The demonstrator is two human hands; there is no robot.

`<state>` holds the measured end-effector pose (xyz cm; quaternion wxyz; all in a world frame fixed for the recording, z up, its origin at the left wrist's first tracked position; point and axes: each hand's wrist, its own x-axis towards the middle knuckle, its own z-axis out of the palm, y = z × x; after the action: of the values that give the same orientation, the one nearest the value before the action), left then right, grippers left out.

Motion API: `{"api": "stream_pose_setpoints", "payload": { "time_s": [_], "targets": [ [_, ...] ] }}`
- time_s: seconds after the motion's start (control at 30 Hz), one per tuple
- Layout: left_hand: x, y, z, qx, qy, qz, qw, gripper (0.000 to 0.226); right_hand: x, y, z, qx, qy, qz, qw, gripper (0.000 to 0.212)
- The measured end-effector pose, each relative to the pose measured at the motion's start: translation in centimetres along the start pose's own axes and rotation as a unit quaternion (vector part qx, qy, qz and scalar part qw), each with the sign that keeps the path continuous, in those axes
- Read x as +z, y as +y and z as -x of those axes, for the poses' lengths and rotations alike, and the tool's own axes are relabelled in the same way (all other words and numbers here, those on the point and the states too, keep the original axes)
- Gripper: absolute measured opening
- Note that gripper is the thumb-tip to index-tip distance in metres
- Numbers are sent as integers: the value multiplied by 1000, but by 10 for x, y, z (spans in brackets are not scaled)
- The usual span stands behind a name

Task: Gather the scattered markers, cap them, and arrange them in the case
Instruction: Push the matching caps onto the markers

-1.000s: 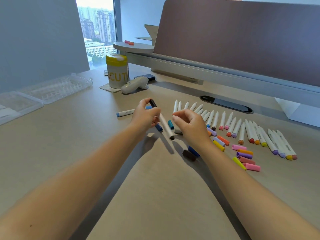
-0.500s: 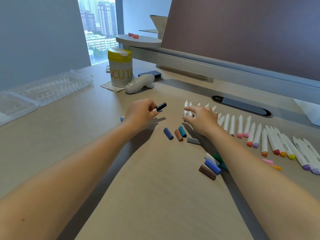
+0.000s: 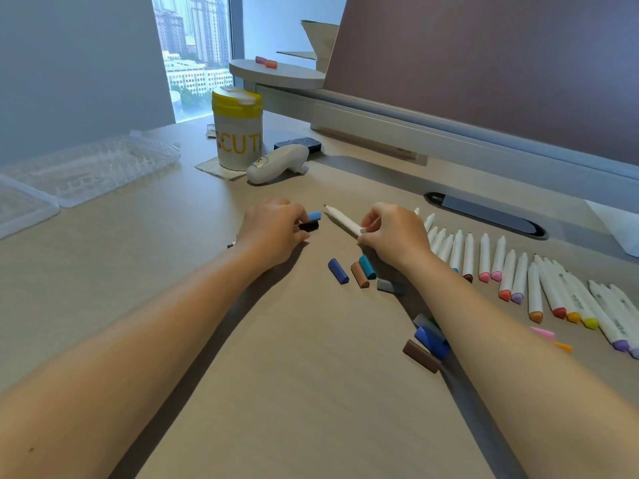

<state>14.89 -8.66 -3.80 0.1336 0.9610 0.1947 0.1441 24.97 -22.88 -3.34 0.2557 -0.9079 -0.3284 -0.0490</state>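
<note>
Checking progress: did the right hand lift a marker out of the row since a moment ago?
Yes. The right hand holds a white marker, left of the row.

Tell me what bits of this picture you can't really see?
- Left hand: it holds markers; only a blue end and a black end poke out, the fingers cover the rest.
- Right hand: it hides the lower part of the white marker it pinches.
- Loose caps: the right forearm covers some.
- Clear case: the picture's left edge cuts it off.
</note>
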Motion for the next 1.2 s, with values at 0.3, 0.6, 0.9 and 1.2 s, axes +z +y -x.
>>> {"api": "stream_pose_setpoints", "payload": {
  "time_s": [0.3, 0.6, 0.9, 1.2],
  "targets": [
    [3, 46, 21, 41, -62, 78, 994, 38, -41, 11, 27, 89, -43, -315, 944, 44],
    [10, 77, 19, 22, -120, 24, 992, 57, -65, 28, 53, 97, 15, -362, 927, 8],
    [17, 87, 15, -16, -136, 19, 990, 48, -60, 47, 64, 114, 23, -351, 929, 18],
    [14, 83, 20, -28, -128, 1, 991, 46, -58, 43, 69, 112, 19, -368, 923, 17]
  ]
}}
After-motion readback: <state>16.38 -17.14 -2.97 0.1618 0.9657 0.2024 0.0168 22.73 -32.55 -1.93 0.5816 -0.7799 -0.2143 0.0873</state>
